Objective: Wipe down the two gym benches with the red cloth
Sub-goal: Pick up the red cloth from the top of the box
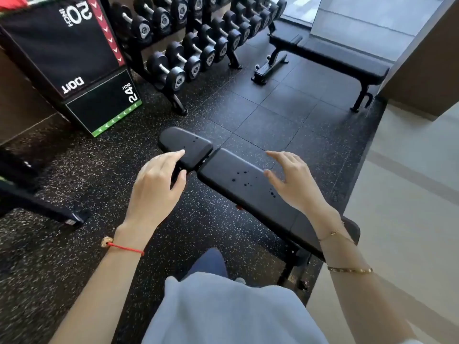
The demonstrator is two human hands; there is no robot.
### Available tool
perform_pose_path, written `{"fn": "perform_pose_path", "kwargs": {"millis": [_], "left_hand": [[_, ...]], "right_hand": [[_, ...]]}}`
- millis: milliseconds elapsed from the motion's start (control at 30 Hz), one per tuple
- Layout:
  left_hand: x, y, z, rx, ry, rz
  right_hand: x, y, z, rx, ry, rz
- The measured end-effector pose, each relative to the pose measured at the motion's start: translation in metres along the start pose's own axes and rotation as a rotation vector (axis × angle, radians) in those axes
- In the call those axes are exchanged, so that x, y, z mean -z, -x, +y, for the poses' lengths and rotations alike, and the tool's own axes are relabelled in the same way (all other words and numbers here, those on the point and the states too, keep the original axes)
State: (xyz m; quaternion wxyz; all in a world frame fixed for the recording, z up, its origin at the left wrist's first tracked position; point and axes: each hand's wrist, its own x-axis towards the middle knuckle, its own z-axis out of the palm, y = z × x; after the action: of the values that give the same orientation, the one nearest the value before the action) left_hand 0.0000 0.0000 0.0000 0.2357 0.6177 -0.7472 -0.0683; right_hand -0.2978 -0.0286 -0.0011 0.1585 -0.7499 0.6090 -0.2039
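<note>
Closest to you, your left hand (159,181) hovers over the gap between the two pads of the nearer long black padded gym bench (248,192), fingers loosely curled and holding nothing, index finger stretched toward the short seat pad (185,145). Your right hand (289,181) hangs over the long back pad with its fingers spread, equally empty. Judging from the pose, you are reaching in to take stock of the surface, not to wipe it, since neither hand carries a cloth

The reason this bench sits in front of you seems plain: dark wet droplets (244,177) speckle both pads, a cluster in the middle of the long pad and a few on the short one, so this is likely the first surface to clean

The red cloth is not clearly in sight. A scrap of something red (12,2) shows at the top left corner above the black foam jump box with red and green chevron edges (72,60), but you cannot tell what it is

There are no containers here, only the tiered black rack of rubber dumbbells (188,45), full on every shelf you can see

Farthest off, well apart from the first, the second flat black gym bench (330,58) stands by the wall
</note>
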Motion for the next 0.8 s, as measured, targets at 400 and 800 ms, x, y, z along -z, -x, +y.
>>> {"fn": "perform_pose_path", "kwargs": {"millis": [400, 800], "left_hand": [[0.01, 0.021, -0.086, 0.302, -0.038, 0.064], [0.087, -0.015, -0.264, 0.507, -0.106, 0.15]], "right_hand": [[-0.064, -0.087, -0.053, 0.162, -0.002, -0.193], [-0.186, -0.257, -0.22, 0.353, -0.079, -0.293]]}}
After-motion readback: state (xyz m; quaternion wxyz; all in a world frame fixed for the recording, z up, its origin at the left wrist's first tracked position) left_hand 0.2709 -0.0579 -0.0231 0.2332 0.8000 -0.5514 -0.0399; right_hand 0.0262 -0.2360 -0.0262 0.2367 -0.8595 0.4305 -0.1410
